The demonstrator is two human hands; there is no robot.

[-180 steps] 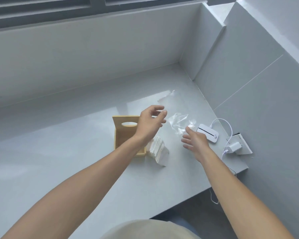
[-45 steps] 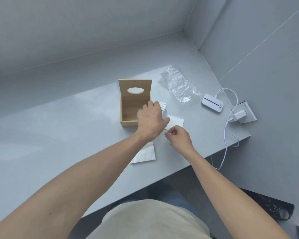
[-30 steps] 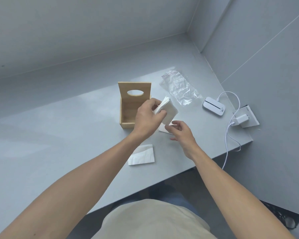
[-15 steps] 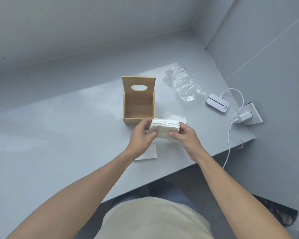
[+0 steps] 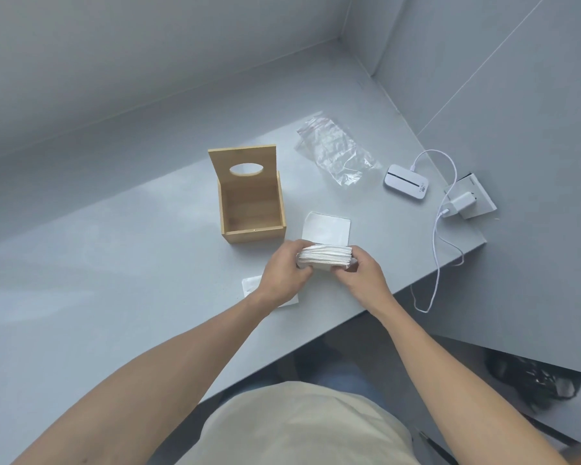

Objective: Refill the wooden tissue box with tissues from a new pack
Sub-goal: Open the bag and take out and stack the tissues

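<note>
The wooden tissue box (image 5: pixel 252 209) stands on the grey counter with its lid, which has an oval slot, tipped up at the back; its inside looks bare. In front of it, to the right, I hold a white stack of tissues (image 5: pixel 326 256) level between both hands. My left hand (image 5: pixel 282 275) grips its left end and my right hand (image 5: pixel 359 273) its right end. One loose white tissue (image 5: pixel 326 228) lies flat behind the stack, another (image 5: pixel 252 285) lies partly under my left wrist. The clear plastic pack wrapper (image 5: pixel 336 154) lies crumpled at the back right.
A small white device (image 5: pixel 406 186) with a white cable (image 5: pixel 436 236) sits at the right, by a charger in a wall socket plate (image 5: pixel 470 199). The counter's front edge (image 5: pixel 349 317) runs diagonally below my hands. Grey walls close the back and right.
My left hand lifted the tissue stack from beside the box and brought it toward me; my right hand joined it. The stack now sits level, slightly nearer than half a second ago.
</note>
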